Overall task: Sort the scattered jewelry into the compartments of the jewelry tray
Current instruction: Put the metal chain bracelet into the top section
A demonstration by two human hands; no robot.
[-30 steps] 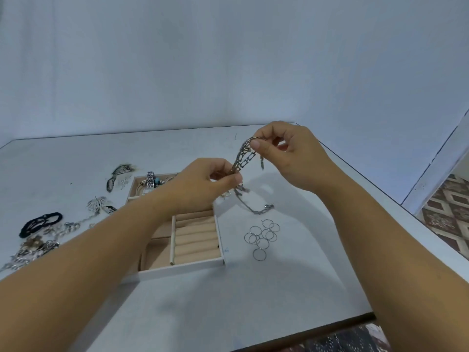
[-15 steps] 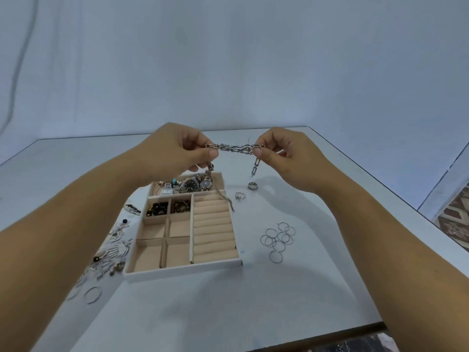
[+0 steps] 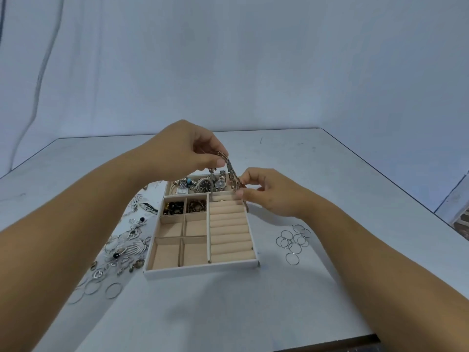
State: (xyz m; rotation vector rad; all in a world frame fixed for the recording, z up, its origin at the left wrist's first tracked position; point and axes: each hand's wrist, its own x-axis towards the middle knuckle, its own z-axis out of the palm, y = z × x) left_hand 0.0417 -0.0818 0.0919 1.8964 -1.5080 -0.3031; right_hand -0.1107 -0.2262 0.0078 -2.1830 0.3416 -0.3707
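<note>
chain bracelet (image 3: 231, 171) is pinched at its upper end by the left hand (image 3: 187, 148), thumb and fingers closed on the links, and at its lower end by the right hand (image 3: 269, 193), fingertips likewise clamped on it. half a second ago the chain was stretched level between the hands; now the left end is raised and the right end dropped, so it hangs steeply over the far right corner of the jewelry tray (image 3: 203, 270), just above the long back compartment (image 3: 168, 187) where watches (image 3: 205, 185) already lie. judged: a drop into that compartment is being set up and release is not yet made. the ring rolls (image 3: 228, 224) are almost bare and the four near squares are seen empty. thin hoops (image 3: 291, 241) on the right and loose pieces (image 3: 121, 247) on the left are left unsorted on the table (image 3: 330, 174), so much of the task remains.
</note>
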